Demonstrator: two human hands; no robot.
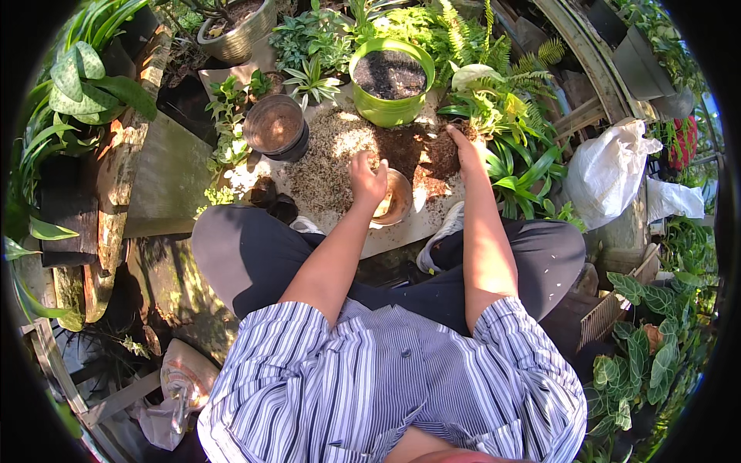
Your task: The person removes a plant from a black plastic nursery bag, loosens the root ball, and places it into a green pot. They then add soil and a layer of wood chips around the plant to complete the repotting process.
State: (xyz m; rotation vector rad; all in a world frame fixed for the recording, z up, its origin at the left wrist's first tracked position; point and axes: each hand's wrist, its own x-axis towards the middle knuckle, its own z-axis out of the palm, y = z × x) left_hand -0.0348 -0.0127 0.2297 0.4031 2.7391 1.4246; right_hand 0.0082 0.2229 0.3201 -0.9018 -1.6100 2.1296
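My left hand [369,178] is above a pale, grainy potting mix [330,156], its thumb and fingers apart and nothing visible in them. Just beside it stands a small brown pot [403,199], partly hidden by the hand and bare inside where I can see. My right hand [470,155] grips the brown root ball [461,131] of a leafy plant [501,113] with green and yellowish leaves. Darker brown, fibrous soil [431,156] lies between my hands. Beyond them, a lime-green pot [389,110] holds dark soil.
Stacked black pots [277,130] stand left of the mix, with small black pots [272,199] nearer my knee. Leafy plants and ferns [463,46] crowd the far side. A white sack [605,171] sits at right. Everything stands on a pale board [399,237] before my crossed legs.
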